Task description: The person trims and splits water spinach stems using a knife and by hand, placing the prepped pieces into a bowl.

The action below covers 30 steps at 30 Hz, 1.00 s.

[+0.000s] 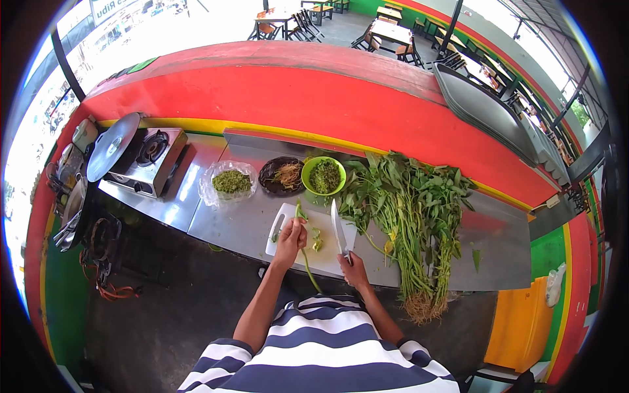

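Observation:
My left hand (291,243) is closed around a long green stem (308,267) over the white cutting board (280,224); the stem's lower end hangs past the counter's front edge. In my right hand (354,271) is a knife (339,226), its blade pointing away from me above the board's right part. Small green and yellowish scraps (318,241) lie on the board between my hands. Just behind the board stands a green bowl (324,176) of chopped greens. Right of the knife lies a large heap of leafy stems (413,223), roots toward me.
Left of the bowl are a dark bag (282,175) with brownish pieces and a clear bag (228,182) of chopped greens. A gas stove (152,154) and a round metal lid (113,147) stand farther left. Behind the steel counter (498,242) rises a red wall (275,85) with stacked trays (485,111).

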Each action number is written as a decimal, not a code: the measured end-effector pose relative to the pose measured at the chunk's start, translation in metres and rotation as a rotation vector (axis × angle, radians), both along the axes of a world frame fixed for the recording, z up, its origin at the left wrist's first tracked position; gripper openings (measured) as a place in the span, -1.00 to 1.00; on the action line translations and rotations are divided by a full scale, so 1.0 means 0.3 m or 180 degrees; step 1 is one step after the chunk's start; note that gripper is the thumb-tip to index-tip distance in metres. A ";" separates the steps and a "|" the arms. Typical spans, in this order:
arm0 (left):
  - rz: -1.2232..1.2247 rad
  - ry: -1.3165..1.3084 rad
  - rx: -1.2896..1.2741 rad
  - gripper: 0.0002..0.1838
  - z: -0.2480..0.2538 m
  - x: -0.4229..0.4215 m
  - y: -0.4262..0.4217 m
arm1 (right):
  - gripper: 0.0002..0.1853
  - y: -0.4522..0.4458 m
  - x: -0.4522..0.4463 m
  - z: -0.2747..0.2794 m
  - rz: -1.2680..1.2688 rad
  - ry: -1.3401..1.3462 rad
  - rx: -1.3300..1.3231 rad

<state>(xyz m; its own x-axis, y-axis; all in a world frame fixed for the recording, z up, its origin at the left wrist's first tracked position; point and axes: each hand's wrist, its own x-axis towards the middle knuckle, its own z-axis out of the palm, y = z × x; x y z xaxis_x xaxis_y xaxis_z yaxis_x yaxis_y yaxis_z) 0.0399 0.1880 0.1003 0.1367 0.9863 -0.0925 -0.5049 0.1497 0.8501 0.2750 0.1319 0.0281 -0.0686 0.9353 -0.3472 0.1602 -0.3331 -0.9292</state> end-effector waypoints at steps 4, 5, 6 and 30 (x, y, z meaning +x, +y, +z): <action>0.0515 -0.1398 -0.0034 -0.72 0.118 0.022 0.036 | -0.71 -0.017 -0.015 0.083 0.0163 0.0224 0.0343; 0.0619 -0.1538 -0.0055 -0.73 0.143 0.022 0.045 | -0.68 -0.023 -0.017 0.104 0.0277 0.0157 0.0697; 0.0612 -0.1526 -0.0056 -0.73 0.158 0.019 0.054 | -0.68 -0.035 -0.022 0.128 0.0268 0.0167 0.0697; -0.0709 0.3543 0.2694 -0.43 0.442 0.057 -0.134 | -0.84 -0.141 -0.036 0.578 -0.0236 0.0802 0.0983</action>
<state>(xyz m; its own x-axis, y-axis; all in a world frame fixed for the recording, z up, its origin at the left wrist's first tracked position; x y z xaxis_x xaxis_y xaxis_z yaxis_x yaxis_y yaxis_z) 0.0571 0.1478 0.2328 0.5431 0.7650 0.3461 0.4451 -0.6118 0.6539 0.2642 0.0898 0.2013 -0.0441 0.9986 -0.0301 -0.0993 -0.0344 -0.9945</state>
